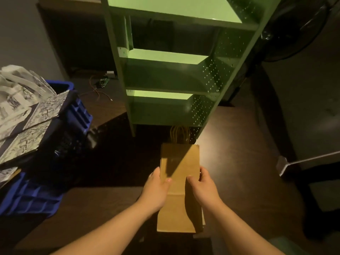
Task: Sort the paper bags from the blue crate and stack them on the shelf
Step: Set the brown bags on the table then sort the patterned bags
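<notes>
No brand, label or writing can be read anywhere; the brown paper bags I hold are plain, and the print on the grey-white patterned bags is only a mottled design.

My left hand grips the left edge of the flat brown stack, thumb curled on top; my right hand grips the right edge the same way, thumb on the face, fingers wrapped round the side. The stack lies lengthwise toward 12 o'clock, its twisted handles pointing at the foot of the green shelf, whose tiers rise from 12 o'clock with perforated side panels.

At 9 o'clock the blue crate holds the patterned bags standing upright, well apart from the brown stack.

The surface below is a dark wood floor, glossy, dimly lit. At 11 o'clock, beyond the crate, loose wires lie on it. At 3 o'clock a pale metal bar slants in from the edge. At 1 o'clock there is a dark round fan.
</notes>
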`<state>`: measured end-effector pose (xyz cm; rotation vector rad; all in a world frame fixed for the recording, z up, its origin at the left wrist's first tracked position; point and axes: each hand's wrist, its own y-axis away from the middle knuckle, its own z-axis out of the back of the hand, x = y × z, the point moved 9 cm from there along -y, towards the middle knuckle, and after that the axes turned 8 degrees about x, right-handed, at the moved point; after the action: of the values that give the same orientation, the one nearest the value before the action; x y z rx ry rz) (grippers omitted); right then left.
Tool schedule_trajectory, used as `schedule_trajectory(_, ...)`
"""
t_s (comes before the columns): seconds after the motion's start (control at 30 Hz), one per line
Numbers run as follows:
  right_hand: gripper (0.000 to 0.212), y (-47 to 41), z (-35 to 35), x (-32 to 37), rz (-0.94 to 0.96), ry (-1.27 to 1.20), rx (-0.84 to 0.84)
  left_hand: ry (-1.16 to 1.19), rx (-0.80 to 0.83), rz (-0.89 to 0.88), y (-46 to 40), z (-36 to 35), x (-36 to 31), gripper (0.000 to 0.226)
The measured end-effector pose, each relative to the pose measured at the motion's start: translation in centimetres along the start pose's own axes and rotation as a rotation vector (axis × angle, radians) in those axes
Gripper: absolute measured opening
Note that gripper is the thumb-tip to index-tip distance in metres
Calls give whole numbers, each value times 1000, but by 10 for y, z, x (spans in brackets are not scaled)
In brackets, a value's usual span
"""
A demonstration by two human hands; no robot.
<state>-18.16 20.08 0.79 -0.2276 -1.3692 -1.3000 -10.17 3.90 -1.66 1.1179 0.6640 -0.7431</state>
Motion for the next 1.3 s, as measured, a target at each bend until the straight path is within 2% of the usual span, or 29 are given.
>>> schedule_trajectory(0.13,21,-24,2,-13,22,84,-18,-110,-46,66,-19,-6,9,36)
schedule_trajectory(0.2,21,-34,4,-23,3,138,-45,-172,-62,113,-24,-11,16,50)
schedule_trajectory(0.33,43,-40,12,-42,-109,345,-70,-228,-104,170,-23,-23,23,68)
schedule_trajectory(0.4,58,-40,16,-49,-129,274,-59,-204,-109,211,-20,-30,29,80)
schedule_trajectory(0.5,70,-42,22,-62,-151,88,-46,27,-90,304,-24,-38,47,82)
schedule_trajectory(0.6,57,-42,14,-66,-145,-26,43,139,-74,354,-30,-47,55,86)
schedule_trajectory(0.67,45,-43,4,-65,-119,-71,92,170,-51,392,-34,-55,62,110)
schedule_trajectory(0.7,49,-45,2,-67,-108,-82,95,169,-46,388,-36,-57,63,109)
schedule_trajectory(0.8,68,-52,2,-66,-91,-115,102,172,-65,318,-41,-57,60,81)
schedule_trajectory(0.93,59,-51,2,-65,-108,-153,110,273,-148,316,-42,-51,63,73)
schedule_trajectory(1.03,64,-54,2,-66,-104,-187,120,361,-199,311,-41,-49,65,73)
schedule_trajectory(1.2,71,-56,-2,-60,-85,-180,155,457,-170,274,-42,-50,62,82)
schedule_trajectory(1.3,87,-57,-5,-64,-113,-163,161,459,-155,255,-54,-50,86,77)
